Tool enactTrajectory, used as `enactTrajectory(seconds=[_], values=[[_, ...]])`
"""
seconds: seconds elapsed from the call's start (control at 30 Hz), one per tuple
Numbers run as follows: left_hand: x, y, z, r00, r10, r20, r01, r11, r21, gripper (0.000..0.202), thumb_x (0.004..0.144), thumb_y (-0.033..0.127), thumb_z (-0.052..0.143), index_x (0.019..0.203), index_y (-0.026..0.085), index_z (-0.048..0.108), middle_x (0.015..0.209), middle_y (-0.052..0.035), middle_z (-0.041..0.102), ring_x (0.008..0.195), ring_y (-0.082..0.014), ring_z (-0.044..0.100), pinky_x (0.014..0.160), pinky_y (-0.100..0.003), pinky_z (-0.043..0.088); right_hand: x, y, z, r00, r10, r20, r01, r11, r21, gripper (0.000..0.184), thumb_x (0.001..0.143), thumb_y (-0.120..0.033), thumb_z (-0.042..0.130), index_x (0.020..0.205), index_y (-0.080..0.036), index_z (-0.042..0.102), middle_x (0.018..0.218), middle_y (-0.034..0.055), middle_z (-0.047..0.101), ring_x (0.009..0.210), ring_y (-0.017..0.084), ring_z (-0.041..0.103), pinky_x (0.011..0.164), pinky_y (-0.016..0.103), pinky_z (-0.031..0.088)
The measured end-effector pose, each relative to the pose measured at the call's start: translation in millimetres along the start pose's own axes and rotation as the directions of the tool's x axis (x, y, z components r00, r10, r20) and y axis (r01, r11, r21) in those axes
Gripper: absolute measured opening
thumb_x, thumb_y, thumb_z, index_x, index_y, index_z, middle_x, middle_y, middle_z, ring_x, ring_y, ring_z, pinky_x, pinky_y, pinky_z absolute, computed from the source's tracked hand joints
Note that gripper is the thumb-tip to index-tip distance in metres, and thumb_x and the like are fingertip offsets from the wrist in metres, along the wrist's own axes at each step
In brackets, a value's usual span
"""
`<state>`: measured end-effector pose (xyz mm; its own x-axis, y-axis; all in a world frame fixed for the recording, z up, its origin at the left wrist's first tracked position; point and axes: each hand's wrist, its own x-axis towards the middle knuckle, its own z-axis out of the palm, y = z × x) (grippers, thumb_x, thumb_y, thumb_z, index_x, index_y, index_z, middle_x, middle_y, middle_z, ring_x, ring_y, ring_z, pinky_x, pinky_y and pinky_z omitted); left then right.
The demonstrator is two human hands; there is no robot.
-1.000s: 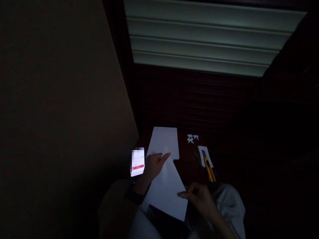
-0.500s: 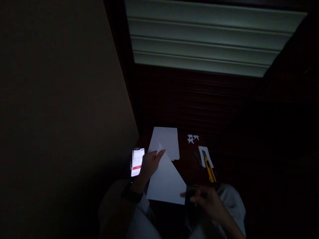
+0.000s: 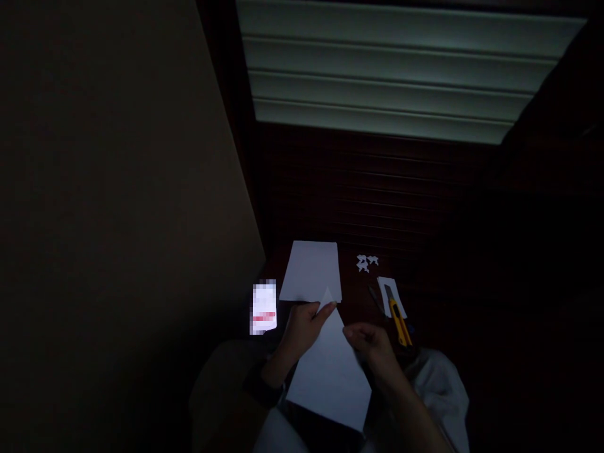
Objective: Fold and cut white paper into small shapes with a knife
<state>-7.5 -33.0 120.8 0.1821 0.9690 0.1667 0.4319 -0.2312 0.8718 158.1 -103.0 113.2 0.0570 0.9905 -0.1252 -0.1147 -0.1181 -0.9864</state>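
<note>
A white sheet of paper (image 3: pixel 330 377), folded to a point at its top, hangs over my lap. My left hand (image 3: pixel 304 327) grips it near that point, with the thumb lying across the front. At the slanted right edge of the sheet is my right hand (image 3: pixel 372 349), its fingers curled and the tips pinched together at the paper. Beyond my hands, a stack of white paper (image 3: pixel 311 270) lies on the dark table. Dim light hides the finer folds.
A lit phone (image 3: pixel 264 308) is at the left. Small folded paper pieces (image 3: pixel 363 263) sit at the back right. Nearer, a yellow utility knife (image 3: pixel 400 324) rests on cut paper strips (image 3: pixel 387 286), beside a thin dark tool (image 3: pixel 375 299). A wall (image 3: pixel 141 157) bounds the left.
The folded sheet has moved right and toward me, tilting, with my left hand on it. My right hand has risen from below the sheet's corner to its slanted edge.
</note>
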Motion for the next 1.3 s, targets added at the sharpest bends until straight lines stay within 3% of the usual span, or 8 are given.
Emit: enactTrajectory(seconds=[0.1,0.2,0.33,0.5,0.77,0.93,1.1,1.3], values=[[1,0,-1.9,0.999,-0.015,-0.047,0.015,1.0,0.003,0.054,0.079,0.054,0.054,0.046,0.018,0.031,0.047,0.0061,0.027,0.045,-0.0074,0.03,0.044,-0.022,0.022,0,3,1,1.0,0.018,-0.005,-0.018,1.0,0.025,0.034,0.071,-0.047,0.07,0.079,-0.014,0.072,0.069,0.0044,0.067,0.062,0.015,0.057,0.058,0.025,0.042],[3,3,-2.8,0.997,-0.075,-0.004,0.075,0.992,-0.098,0.055,0.077,0.057,0.055,0.046,0.018,0.032,0.046,0.006,0.029,0.044,-0.0073,0.03,0.041,-0.021,0.022,-2,1,2,0.999,0.035,-0.017,-0.035,0.999,0.023,0.037,0.069,-0.049,0.071,0.079,-0.014,0.073,0.067,0.0051,0.067,0.06,0.016,0.057,0.056,0.025,0.042],[7,6,-3.6,0.985,-0.159,0.064,0.171,0.948,-0.27,0.049,0.075,0.059,0.057,0.051,0.018,0.043,0.048,0.0051,0.04,0.045,-0.0086,0.038,0.041,-0.02,0.028,-4,-4,3,0.999,0.04,-0.006,-0.04,0.998,0.043,0.037,0.069,-0.049,0.07,0.079,-0.013,0.072,0.07,0.0065,0.068,0.062,0.017,0.058,0.057,0.026,0.043],[13,7,-11.8,0.966,-0.245,0.079,0.257,0.899,-0.356,0.047,0.071,0.062,0.058,0.062,0.015,0.057,0.053,0.0009,0.054,0.047,-0.0127,0.05,0.042,-0.021,0.034,-10,0,0,0.999,0.041,0.012,-0.042,0.998,0.052,0.035,0.072,-0.047,0.069,0.076,-0.013,0.071,0.064,0.0037,0.066,0.055,0.013,0.054,0.052,0.023,0.039],[10,8,-22.1,0.924,-0.19,0.332,0.338,0.813,-0.474,0.037,0.064,0.045,0.075,0.078,0.012,0.066,0.073,-0.0062,0.069,0.062,-0.0185,0.064,0.054,-0.026,0.047,-8,6,-6,1.0,0.019,-0.014,-0.02,0.998,-0.059,0.037,0.073,-0.049,0.066,0.08,-0.013,0.072,0.067,0.0033,0.066,0.059,0.014,0.055,0.055,0.023,0.04],[14,1,-19.7,0.937,-0.251,0.244,0.344,0.789,-0.509,0.034,0.064,0.043,0.075,0.076,0.012,0.065,0.072,-0.0055,0.069,0.06,-0.018,0.065,0.053,-0.026,0.048,-10,9,-12,1.0,-0.012,-0.011,0.01,0.988,-0.151,0.037,0.076,-0.049,0.064,0.08,-0.013,0.072,0.07,0.005,0.067,0.064,0.016,0.057,0.057,0.025,0.042],[20,4,-30.7,0.939,-0.275,0.205,0.342,0.804,-0.486,0.034,0.064,0.045,0.075,0.073,0.014,0.065,0.064,-0.0014,0.066,0.052,-0.0155,0.062,0.048,-0.025,0.046,-24,15,-22,1.0,-0.002,0.004,0.002,0.985,-0.17,0.038,0.077,-0.05,0.062,0.082,-0.014,0.072,0.074,0.0068,0.07,0.069,0.02,0.061,0.063,0.029,0.046],[23,-1,-39.1,0.946,-0.282,0.158,0.323,0.819,-0.474,0.036,0.066,0.046,0.072,0.075,0.012,0.065,0.067,-0.0044,0.067,0.054,-0.0162,0.062,0.048,-0.025,0.046,-35,15,-39,0.999,-0.022,0.03,0.029,0.971,-0.236,0.037,0.081,-0.049,0.058,0.077,-0.015,0.072,0.075,0.0074,0.071,0.075,0.022,0.064,0.071,0.032,0.048]])
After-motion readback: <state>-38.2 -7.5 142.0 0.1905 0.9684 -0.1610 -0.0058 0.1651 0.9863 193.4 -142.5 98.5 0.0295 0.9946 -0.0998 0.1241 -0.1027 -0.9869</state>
